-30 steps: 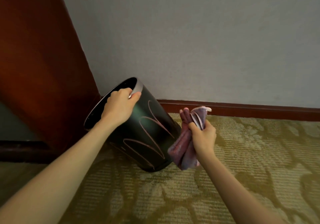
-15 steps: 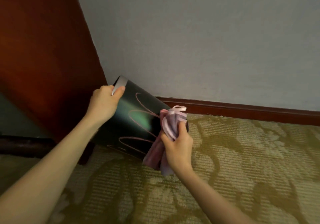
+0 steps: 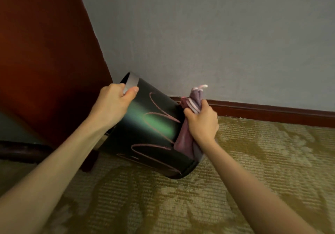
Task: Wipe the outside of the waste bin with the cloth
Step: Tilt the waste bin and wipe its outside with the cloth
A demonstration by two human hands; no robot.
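Observation:
A black waste bin (image 3: pixel 154 130) with pink looping lines and a silver rim band lies tipped, its mouth turned up and left and its base low at the right over the carpet. My left hand (image 3: pixel 114 105) grips the silver rim, thumb on the outside. My right hand (image 3: pixel 203 123) is closed around a bunched pink and lilac cloth (image 3: pixel 184 139), which presses against the bin's right side near the base. One end of the cloth sticks up above my fist.
A dark red wooden panel (image 3: pixel 45 61) stands at the left, close behind the bin. A grey wall (image 3: pixel 217 34) with a dark red skirting board (image 3: pixel 272 114) runs behind. Patterned olive carpet (image 3: pixel 253 161) covers the floor. A dark furniture foot (image 3: pixel 23 150) sits low left.
The bin has been tipped further onto its side, mouth turning away to the left. My right hand moved the cloth from beside the bin onto its right side and upward.

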